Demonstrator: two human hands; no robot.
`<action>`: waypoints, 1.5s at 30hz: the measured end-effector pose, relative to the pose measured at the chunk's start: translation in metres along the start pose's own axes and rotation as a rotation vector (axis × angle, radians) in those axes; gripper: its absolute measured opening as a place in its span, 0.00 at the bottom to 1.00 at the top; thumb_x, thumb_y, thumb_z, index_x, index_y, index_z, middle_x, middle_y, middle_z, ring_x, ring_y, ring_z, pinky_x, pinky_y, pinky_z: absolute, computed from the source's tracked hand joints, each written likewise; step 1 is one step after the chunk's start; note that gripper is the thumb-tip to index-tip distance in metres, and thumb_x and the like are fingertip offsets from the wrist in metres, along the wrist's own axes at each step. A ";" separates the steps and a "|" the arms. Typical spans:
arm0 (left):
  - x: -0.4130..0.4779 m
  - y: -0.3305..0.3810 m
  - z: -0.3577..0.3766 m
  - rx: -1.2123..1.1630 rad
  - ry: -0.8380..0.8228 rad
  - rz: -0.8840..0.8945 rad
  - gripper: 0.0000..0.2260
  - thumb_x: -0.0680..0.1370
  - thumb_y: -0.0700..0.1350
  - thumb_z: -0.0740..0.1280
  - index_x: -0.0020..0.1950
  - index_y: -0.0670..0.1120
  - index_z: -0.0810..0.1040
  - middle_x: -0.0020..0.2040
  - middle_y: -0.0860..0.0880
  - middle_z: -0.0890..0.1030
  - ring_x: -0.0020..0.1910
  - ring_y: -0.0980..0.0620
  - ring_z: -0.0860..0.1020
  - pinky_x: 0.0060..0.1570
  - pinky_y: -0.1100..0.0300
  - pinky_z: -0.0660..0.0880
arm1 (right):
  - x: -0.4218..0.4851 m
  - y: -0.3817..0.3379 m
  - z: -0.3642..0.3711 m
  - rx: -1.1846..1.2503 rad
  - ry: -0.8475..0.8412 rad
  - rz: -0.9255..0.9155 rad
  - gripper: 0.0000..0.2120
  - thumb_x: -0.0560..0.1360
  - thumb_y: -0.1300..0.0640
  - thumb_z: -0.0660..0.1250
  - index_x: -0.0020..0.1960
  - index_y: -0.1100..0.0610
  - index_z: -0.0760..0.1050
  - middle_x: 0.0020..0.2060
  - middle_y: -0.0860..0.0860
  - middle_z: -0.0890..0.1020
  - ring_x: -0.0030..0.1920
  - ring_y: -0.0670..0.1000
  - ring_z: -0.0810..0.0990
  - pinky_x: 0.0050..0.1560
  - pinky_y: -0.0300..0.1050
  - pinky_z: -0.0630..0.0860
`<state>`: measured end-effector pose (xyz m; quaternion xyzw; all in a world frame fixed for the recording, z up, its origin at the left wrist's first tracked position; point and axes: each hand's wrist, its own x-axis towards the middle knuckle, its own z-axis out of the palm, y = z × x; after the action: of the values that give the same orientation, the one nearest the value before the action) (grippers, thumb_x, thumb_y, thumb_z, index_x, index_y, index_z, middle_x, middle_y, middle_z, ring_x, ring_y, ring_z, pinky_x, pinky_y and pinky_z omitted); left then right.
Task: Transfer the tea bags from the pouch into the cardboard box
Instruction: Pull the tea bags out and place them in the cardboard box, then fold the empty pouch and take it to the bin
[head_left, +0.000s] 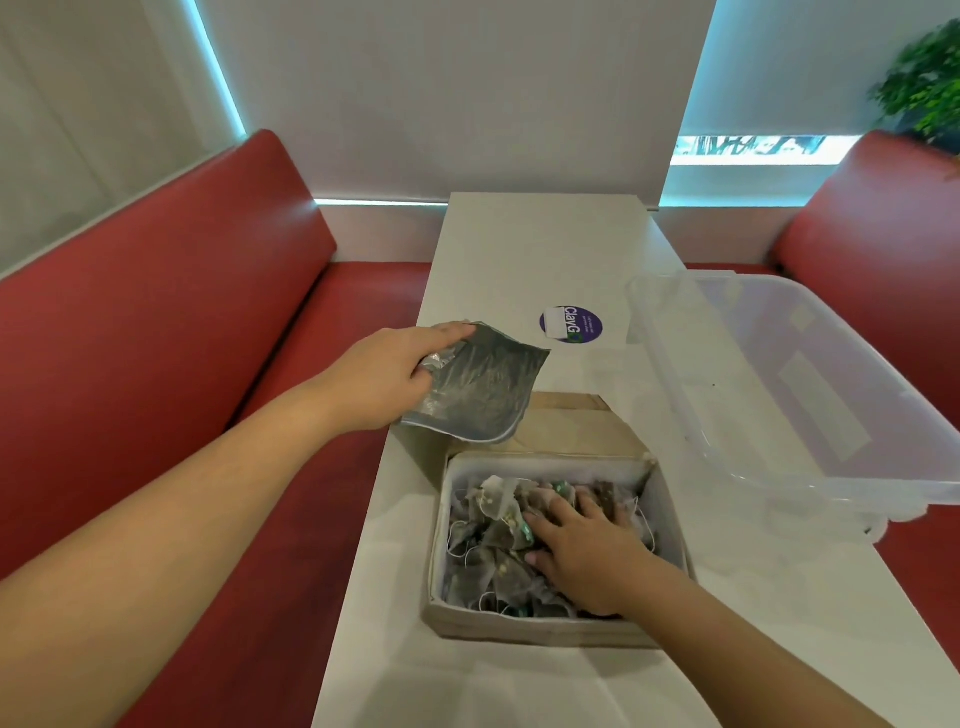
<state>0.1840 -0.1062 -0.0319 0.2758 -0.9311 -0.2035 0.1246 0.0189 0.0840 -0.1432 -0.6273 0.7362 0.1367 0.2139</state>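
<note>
A silver-grey pouch (480, 392) hangs above the table's left edge, pinched at its top corner by my left hand (387, 382). Its open mouth tilts down toward the cardboard box (524, 626). The box lies open on the white table, its lid flap (571, 426) folded back behind it. Several grey tea bags (493, 545) with white strings fill the box. My right hand (587, 551) lies flat inside the box, palm down, fingers spread over the tea bags on the right side. I cannot see anything inside the pouch.
A large clear plastic bin (789, 395) lies tilted on the table's right side, close to the box. A round purple sticker (570, 325) marks the white table (519, 249) beyond the pouch. Red bench seats (156, 322) flank the table on both sides.
</note>
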 end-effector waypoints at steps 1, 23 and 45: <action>0.000 0.001 0.000 -0.004 -0.005 0.000 0.31 0.74 0.34 0.57 0.73 0.58 0.63 0.73 0.58 0.66 0.65 0.52 0.74 0.64 0.57 0.70 | 0.000 0.001 -0.001 0.028 -0.014 -0.005 0.26 0.80 0.41 0.47 0.76 0.43 0.46 0.77 0.47 0.46 0.76 0.62 0.43 0.70 0.71 0.45; -0.024 0.012 -0.034 -0.066 0.113 0.006 0.31 0.73 0.32 0.56 0.69 0.62 0.68 0.67 0.60 0.73 0.56 0.49 0.80 0.57 0.53 0.76 | 0.020 0.005 -0.068 0.676 0.812 -0.071 0.23 0.74 0.56 0.69 0.65 0.52 0.64 0.51 0.48 0.72 0.45 0.45 0.74 0.42 0.34 0.70; -0.079 0.053 -0.156 -0.722 0.450 0.003 0.16 0.80 0.44 0.61 0.66 0.53 0.74 0.60 0.55 0.81 0.59 0.56 0.78 0.57 0.58 0.73 | -0.004 -0.012 -0.150 0.733 1.053 -0.189 0.07 0.80 0.59 0.58 0.46 0.52 0.73 0.41 0.48 0.80 0.40 0.48 0.77 0.36 0.42 0.72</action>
<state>0.2774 -0.0695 0.1212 0.2506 -0.7501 -0.4512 0.4135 0.0101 0.0154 -0.0099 -0.5587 0.6832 -0.4689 0.0356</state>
